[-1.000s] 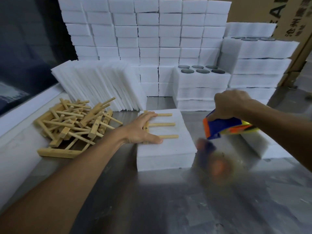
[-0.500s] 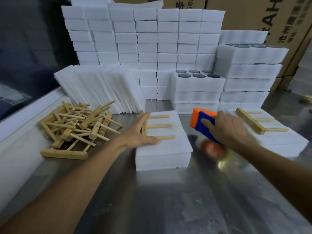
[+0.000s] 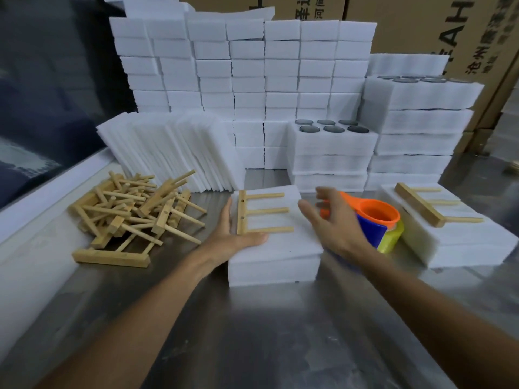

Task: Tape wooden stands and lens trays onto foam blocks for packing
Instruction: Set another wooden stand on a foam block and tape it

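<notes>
Stacked white foam walls behind a steel counter (image 3: 266, 332). Centre frame: foam block (image 3: 280, 248) carrying a light, stiff wooden stand (image 3: 252, 213), pinned flat by left hand (image 3: 238, 237), fingers straight. Right hand (image 3: 334, 223) spread loose beside tape dispenser (image 3: 376, 224), gripping nothing. Best held by the crossbar; foam probably dents easily.

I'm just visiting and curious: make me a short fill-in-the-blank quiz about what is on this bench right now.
1. The wooden stand under the left hand has ____ pegs.
2. It lies on a white ____ block.
3. The tape dispenser beside the right hand is blue and ____.
4. The loose pile of stands lies to the ____ of that block.

Missing words: three; foam; orange; left
</notes>
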Available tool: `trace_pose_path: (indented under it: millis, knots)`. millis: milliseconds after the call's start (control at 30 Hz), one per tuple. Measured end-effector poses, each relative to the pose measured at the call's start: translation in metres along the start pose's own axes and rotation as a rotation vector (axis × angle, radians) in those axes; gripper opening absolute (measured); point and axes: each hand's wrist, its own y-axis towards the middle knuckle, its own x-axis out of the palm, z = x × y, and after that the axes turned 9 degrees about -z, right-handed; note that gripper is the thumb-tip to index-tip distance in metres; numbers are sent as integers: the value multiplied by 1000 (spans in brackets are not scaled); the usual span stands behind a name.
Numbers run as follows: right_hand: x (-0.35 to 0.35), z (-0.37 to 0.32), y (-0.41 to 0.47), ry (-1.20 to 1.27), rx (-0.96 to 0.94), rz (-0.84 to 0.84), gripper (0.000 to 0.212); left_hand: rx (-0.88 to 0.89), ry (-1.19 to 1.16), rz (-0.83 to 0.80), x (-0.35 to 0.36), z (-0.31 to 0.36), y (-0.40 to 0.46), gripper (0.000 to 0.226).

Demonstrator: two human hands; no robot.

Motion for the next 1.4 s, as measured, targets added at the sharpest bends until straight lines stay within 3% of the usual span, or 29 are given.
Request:
trace_pose_path:
  millis: [67, 100, 200, 267, 367, 533, 633, 800, 933, 1267, 1400]
  knots:
    - [18, -7, -1, 421, 222, -196, 69, -13, -66, -3, 0, -4, -3, 136]
    - [24, -8, -1, 584, 316, -211, 70, -14, -110, 3, 2, -5, -4, 135]
    - [32, -1, -2, 849, 490, -33, 57, 32, -305, 45, 9, -9, -4, 104]
    - [31, 2, -3, 834, 462, -86, 42, 48, -385, 65, 15, -9, -2, 73]
    - [24, 0, -6, 704, 399, -316, 25, 22, -434, 113, 18, -8, 0, 46]
    - [24, 5, -6, 639, 380, -220, 24, 25, -419, 107, 14, -9, 1, 33]
    - [22, 2, -3, 570, 392, -253, 20, 21, -389, 110, 14, -10, 2, 33]
    - [22, -7, 2, 256, 359, -205, 27, 19, -340, 122, 14, -11, 2, 30]
    - [27, -5, -4, 345, 393, -171, 29, 18, -333, 124, 15, -11, 2, 30]
    - [22, -7, -7, 420, 531, -194, 27, -11, -391, 149, 20, -11, 5, 71]
    - [22, -6, -5, 414, 561, -210, 28, 12, -375, 140, 21, -10, 3, 57]
